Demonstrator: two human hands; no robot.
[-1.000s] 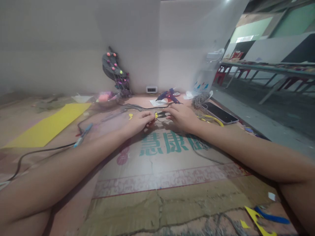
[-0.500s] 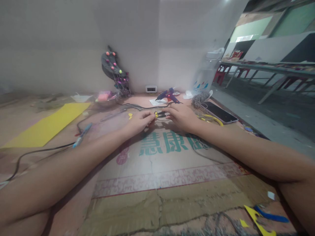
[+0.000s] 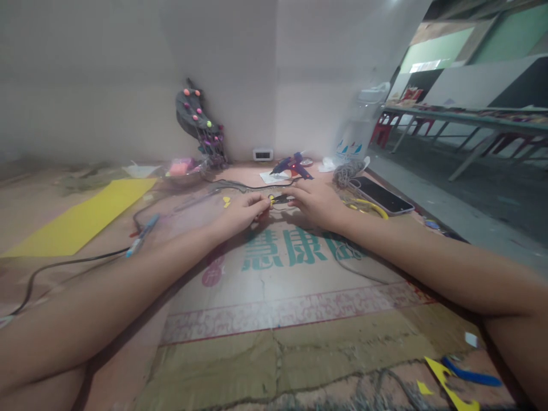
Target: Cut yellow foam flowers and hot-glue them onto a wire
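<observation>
Both my arms reach far forward over a flattened cardboard sheet [image 3: 278,297] with green printed characters. My left hand [image 3: 240,212] is closed in a pinch on a small yellow piece [image 3: 271,199]. My right hand [image 3: 315,201] is closed on small black snips [image 3: 281,198], whose tips meet the yellow piece between the two hands. Another small yellow cutout [image 3: 226,201] lies just left of my left hand.
A blue glue gun [image 3: 293,165] lies behind the hands, a phone [image 3: 381,196] and a grey twine bundle [image 3: 347,171] to the right. A yellow foam sheet [image 3: 85,214] and a black cable [image 3: 64,264] lie left. Yellow and blue scraps [image 3: 454,381] sit near right.
The hands have stayed almost still; the snips and yellow piece sit slightly closer together between the fingertips.
</observation>
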